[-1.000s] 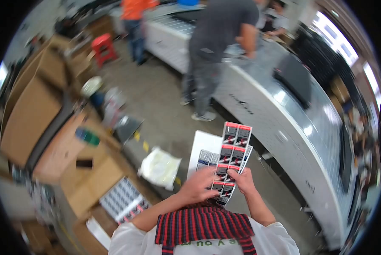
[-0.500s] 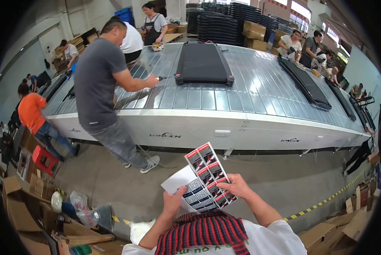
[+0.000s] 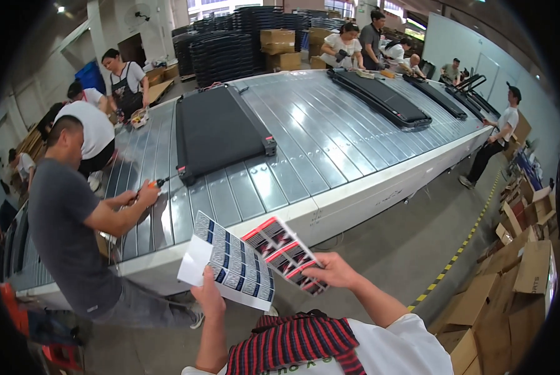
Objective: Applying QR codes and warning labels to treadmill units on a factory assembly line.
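My left hand [image 3: 210,294] pinches a sheet of blue-and-white printed labels [image 3: 235,261] by its lower left edge. Along that edge a plain white part [image 3: 192,259] shows; whether it is a second sheet I cannot tell. Between the thumb and fingers of my right hand [image 3: 335,272] is a sheet of red-and-black labels [image 3: 282,253], tilted to the upper left. The two sheets sit side by side in front of my chest, the blue one partly in front of the red one.
Across the metal-slatted line [image 3: 298,169] ahead lies a black treadmill deck [image 3: 220,134]. At left a co-worker in grey [image 3: 64,212] holds a tool [image 3: 159,183] at its corner. Further decks [image 3: 380,97] lie at right. Flattened cartons [image 3: 505,294] and yellow-black floor tape [image 3: 449,272] are on my right.
My view has swung to the right. The blue label sheet, formerly overlapping closely with the red one, has moved left with my left hand and fanned apart from it.
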### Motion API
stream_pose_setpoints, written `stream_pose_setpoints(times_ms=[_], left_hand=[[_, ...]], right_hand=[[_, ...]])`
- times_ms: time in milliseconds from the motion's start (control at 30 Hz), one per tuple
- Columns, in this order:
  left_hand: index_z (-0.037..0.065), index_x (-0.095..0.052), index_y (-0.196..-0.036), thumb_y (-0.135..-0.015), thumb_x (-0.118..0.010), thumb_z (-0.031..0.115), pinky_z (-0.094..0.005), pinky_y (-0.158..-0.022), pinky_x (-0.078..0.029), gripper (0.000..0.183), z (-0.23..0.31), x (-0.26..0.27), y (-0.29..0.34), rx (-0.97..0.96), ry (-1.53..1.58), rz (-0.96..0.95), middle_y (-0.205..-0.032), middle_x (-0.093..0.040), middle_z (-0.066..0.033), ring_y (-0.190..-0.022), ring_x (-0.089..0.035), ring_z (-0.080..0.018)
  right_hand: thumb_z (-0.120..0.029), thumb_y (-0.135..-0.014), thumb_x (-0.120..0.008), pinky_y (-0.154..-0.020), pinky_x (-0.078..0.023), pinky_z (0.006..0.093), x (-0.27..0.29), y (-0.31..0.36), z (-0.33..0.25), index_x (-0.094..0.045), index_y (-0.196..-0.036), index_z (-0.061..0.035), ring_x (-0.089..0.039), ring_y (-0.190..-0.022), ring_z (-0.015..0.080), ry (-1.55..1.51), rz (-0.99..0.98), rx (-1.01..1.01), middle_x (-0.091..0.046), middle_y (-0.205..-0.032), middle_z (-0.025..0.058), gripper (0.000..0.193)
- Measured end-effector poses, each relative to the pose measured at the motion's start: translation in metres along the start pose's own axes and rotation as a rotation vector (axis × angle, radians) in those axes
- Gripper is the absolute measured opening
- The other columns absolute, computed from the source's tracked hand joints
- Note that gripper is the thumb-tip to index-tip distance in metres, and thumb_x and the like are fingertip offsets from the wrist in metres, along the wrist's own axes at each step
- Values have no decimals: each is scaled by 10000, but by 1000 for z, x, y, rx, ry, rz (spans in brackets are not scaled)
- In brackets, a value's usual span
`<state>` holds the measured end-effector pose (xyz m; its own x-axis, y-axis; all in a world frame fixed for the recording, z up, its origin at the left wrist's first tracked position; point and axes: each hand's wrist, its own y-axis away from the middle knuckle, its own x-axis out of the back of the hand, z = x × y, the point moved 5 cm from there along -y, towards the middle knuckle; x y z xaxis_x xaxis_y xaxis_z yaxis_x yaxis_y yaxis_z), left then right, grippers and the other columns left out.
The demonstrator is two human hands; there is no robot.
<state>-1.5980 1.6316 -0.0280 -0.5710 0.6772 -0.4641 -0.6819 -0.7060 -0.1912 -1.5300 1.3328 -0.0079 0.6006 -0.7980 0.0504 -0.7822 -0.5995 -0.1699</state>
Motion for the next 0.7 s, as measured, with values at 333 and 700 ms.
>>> stream_pose_setpoints(times_ms=[333, 700], left_hand=[[-49, -592, -1042, -862, -613, 111, -252, -765, -456, 242, -33, -133, -90, 173, 18, -373, -967, -627, -53, -857, -581, -118], [-25, -641, -1002, -815, -664, 134, -267, -722, -482, 247, -100, -267, -131, 188, -358, -658, -929, -658, -49, -829, -592, -108]], right_hand=[[-105, -825, -637, -724, -475, 258, 20, -75, 19, -633, -1043, -16, -556, -790, 66, 166, 129, -225, -662, -866, 30, 236], [-123, -868, -605, -631, -467, 230, 143, -193, 29, -621, -958, 16, -548, -727, 51, 126, 187, -136, -632, -820, 10, 167]])
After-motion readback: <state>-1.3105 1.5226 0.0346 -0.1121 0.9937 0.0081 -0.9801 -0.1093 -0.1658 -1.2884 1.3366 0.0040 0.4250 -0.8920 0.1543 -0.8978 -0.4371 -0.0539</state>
